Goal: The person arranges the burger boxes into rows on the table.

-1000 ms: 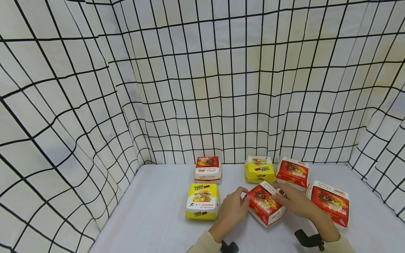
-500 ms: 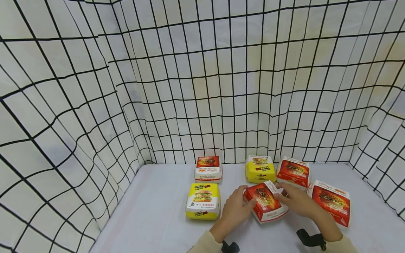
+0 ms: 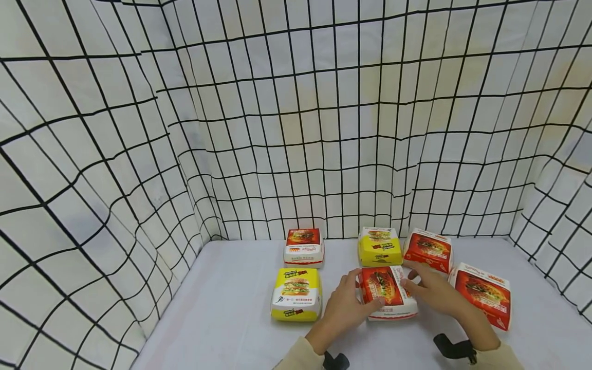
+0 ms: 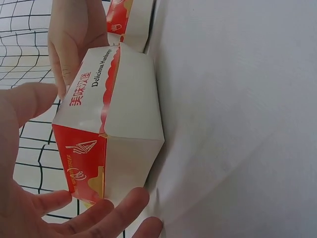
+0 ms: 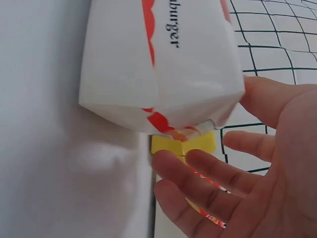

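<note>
A red-and-white hamburger box [image 3: 384, 288] sits on the table between both hands, its white front side facing the person. At its left side is my left hand [image 3: 344, 308], the thumb over the front of the top and the fingers loosely spread along the red side [image 4: 81, 163]. My right hand [image 3: 432, 290] is at the right side, its thumb by the box's top edge. In the right wrist view the spread fingers [image 5: 213, 188] of that hand stand apart from the white box wall [image 5: 198, 64]. Whether the right thumb touches the box is hard to tell.
Left of the hands lie a yellow burger box [image 3: 296, 294] and, behind it, a red-and-white one [image 3: 303, 248]. Another yellow box [image 3: 380, 246] stands behind the handled box. Two red boxes [image 3: 428, 250] lie rightward. A white, black-gridded cloth wall [image 3: 296, 154] encloses the table [image 3: 222, 308].
Between the hands, the hamburger box has turned from a slanted position until its front side faces the person. The hands have shifted slightly with it; the other boxes stay put.
</note>
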A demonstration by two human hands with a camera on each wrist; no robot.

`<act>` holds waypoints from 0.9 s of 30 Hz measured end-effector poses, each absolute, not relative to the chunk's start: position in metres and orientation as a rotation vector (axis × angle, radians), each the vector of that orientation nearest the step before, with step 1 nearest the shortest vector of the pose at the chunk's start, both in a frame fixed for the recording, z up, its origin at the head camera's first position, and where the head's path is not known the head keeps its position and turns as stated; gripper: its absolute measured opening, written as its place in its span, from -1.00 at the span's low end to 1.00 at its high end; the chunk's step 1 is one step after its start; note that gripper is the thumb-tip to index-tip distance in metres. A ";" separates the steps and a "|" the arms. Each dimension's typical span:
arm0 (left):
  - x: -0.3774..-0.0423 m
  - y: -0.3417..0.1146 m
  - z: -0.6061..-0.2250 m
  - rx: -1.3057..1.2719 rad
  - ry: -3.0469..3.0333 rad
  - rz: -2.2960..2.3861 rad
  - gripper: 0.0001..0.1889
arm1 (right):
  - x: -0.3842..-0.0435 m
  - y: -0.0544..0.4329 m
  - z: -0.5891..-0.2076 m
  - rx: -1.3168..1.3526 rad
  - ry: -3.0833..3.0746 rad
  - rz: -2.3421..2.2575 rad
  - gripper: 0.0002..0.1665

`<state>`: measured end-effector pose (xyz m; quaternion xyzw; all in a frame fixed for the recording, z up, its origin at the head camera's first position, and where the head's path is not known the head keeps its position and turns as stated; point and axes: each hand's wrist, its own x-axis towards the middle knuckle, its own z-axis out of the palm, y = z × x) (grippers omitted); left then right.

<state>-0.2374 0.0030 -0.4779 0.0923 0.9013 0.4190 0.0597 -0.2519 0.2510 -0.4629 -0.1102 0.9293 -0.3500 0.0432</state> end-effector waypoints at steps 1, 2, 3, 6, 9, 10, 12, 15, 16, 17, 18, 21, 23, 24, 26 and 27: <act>-0.237 0.003 -0.478 0.282 2.732 1.251 -0.07 | -0.252 0.251 -0.465 -0.336 2.839 -1.087 -0.14; -0.237 0.003 -0.478 0.287 2.735 1.236 -0.06 | -0.253 0.250 -0.466 -0.332 2.834 -1.105 -0.14; -0.237 0.003 -0.478 0.288 2.736 1.222 -0.05 | -0.253 0.250 -0.468 -0.332 2.828 -1.120 -0.14; -0.237 0.003 -0.479 0.298 2.739 1.189 -0.02 | -0.254 0.248 -0.471 -0.328 2.814 -1.149 -0.17; -0.237 0.002 -0.479 0.301 2.737 1.180 -0.02 | -0.255 0.247 -0.473 -0.320 2.806 -1.165 -0.20; -0.238 0.002 -0.480 0.302 2.736 1.179 -0.02 | -0.255 0.247 -0.473 -0.322 2.805 -1.169 -0.22; -0.238 0.001 -0.479 0.303 2.732 1.181 -0.03 | -0.255 0.247 -0.473 -0.325 2.804 -1.170 -0.22; -0.239 0.000 -0.480 0.327 2.728 1.178 -0.07 | -0.256 0.249 -0.472 -0.332 2.806 -1.171 -0.23; -0.240 -0.001 -0.480 0.336 2.727 1.175 -0.08 | -0.256 0.249 -0.473 -0.334 2.811 -1.166 -0.23; -0.241 -0.001 -0.480 0.347 2.729 1.169 -0.10 | -0.256 0.250 -0.473 -0.335 2.812 -1.165 -0.23; -0.241 -0.002 -0.480 0.358 2.730 1.162 -0.12 | -0.257 0.250 -0.473 -0.334 2.816 -1.162 -0.24; -0.242 -0.003 -0.480 0.370 2.720 1.167 -0.17 | -0.257 0.251 -0.473 -0.345 2.816 -1.165 -0.26; -0.243 -0.004 -0.481 0.371 2.724 1.171 -0.20 | -0.257 0.252 -0.473 -0.355 2.818 -1.164 -0.28; -0.243 -0.004 -0.481 0.371 2.724 1.178 -0.22 | -0.257 0.252 -0.473 -0.358 2.819 -1.165 -0.30; -0.244 -0.004 -0.482 0.365 2.728 1.192 -0.26 | -0.257 0.252 -0.473 -0.371 2.823 -1.161 -0.33; -0.244 -0.004 -0.482 0.358 2.730 1.196 -0.28 | -0.257 0.253 -0.473 -0.372 2.826 -1.157 -0.34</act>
